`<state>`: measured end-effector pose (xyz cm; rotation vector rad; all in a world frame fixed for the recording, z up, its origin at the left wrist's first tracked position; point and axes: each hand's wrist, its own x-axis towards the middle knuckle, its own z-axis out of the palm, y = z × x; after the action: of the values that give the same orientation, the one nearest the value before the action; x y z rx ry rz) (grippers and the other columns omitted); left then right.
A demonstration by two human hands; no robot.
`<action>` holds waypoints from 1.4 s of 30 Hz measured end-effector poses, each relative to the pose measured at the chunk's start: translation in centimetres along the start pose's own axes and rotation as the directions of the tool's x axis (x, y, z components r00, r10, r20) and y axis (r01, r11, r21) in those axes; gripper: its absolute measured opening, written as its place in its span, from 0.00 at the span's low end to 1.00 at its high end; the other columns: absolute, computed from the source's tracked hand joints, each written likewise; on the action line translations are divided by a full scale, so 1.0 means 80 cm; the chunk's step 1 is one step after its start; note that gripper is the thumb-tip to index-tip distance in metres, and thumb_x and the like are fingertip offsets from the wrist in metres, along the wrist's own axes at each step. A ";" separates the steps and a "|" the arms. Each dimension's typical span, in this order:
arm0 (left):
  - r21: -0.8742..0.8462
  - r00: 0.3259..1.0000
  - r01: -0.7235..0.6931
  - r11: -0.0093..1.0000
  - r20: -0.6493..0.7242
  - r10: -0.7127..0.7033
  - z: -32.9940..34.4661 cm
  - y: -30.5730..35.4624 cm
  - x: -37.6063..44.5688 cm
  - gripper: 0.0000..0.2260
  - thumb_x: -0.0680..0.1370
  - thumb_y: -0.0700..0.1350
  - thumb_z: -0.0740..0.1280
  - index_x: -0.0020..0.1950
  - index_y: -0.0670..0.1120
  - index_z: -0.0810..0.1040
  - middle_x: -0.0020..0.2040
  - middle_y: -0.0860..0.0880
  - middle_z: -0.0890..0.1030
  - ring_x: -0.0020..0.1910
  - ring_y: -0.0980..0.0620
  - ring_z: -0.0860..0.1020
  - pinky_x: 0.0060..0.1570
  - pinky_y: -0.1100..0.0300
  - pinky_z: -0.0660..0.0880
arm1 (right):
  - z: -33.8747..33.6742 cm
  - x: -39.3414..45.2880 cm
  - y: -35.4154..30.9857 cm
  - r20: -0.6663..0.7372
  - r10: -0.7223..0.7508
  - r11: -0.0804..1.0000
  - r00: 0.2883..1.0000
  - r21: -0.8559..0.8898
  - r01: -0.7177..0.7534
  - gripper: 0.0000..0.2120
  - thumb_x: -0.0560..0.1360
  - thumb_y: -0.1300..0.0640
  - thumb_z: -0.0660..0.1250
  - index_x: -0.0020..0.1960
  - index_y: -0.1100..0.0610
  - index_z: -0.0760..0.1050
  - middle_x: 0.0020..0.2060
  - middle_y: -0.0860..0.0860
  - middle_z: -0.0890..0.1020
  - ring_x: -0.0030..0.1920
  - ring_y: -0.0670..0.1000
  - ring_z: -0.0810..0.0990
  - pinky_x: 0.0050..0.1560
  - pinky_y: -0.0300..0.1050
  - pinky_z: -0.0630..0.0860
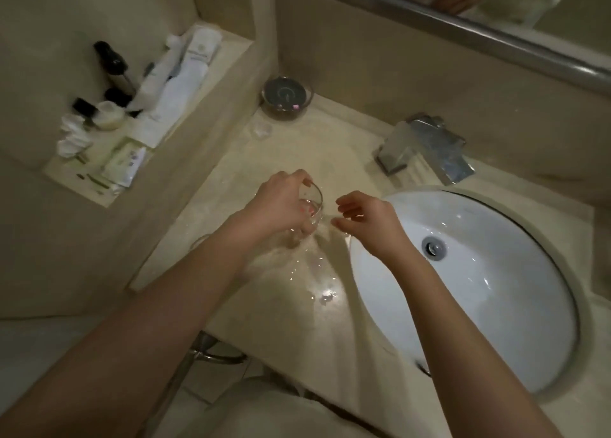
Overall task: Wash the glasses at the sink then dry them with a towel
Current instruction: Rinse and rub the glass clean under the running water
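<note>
We see a white sink (479,272) set in a pale cream counter (291,153) with faint mottling. Behind the sink stands a silver-grey tap (426,146). Left of the sink we hold a clear, colourless glass (310,206). Farther left of the sink, a shelf (82,186) carries black bottles (114,62) and white tubes (185,70).

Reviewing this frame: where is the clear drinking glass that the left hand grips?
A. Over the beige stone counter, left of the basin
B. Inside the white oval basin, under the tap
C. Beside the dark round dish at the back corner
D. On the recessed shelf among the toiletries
A: the left hand grips the clear drinking glass over the beige stone counter, left of the white oval basin.
</note>
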<state>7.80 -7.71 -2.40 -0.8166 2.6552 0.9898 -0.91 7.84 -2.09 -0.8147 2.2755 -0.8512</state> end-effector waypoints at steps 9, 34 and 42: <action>-0.150 0.995 -0.087 0.985 0.035 0.093 0.062 0.114 0.042 0.36 0.60 0.45 0.82 0.65 0.47 0.72 0.55 0.52 0.75 0.54 0.52 0.76 0.53 0.60 0.73 | -0.131 0.012 0.076 -0.660 0.306 0.893 0.686 0.448 0.033 0.08 0.75 0.58 0.70 0.54 0.58 0.80 0.44 0.47 0.82 0.42 0.37 0.78 0.47 0.26 0.72; -0.526 0.985 0.124 0.841 0.171 -0.039 0.161 0.162 0.121 0.40 0.58 0.40 0.84 0.67 0.48 0.72 0.58 0.52 0.78 0.53 0.51 0.78 0.46 0.62 0.75 | -0.164 0.137 0.155 -0.392 0.423 0.625 0.817 0.779 0.050 0.13 0.77 0.58 0.68 0.59 0.62 0.79 0.46 0.46 0.82 0.45 0.39 0.79 0.52 0.39 0.76; -0.698 0.971 0.190 0.690 0.237 -0.028 0.160 0.155 0.126 0.38 0.54 0.44 0.84 0.62 0.49 0.75 0.58 0.49 0.79 0.56 0.49 0.80 0.55 0.56 0.79 | -0.103 0.080 0.211 0.108 0.695 0.327 0.710 0.832 -0.447 0.23 0.76 0.36 0.60 0.51 0.55 0.78 0.53 0.56 0.83 0.52 0.55 0.81 0.55 0.53 0.78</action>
<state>-7.67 4.03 -8.93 -0.9128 1.9643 2.0077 -16.34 16.67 -10.82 0.5958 1.7597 -1.5040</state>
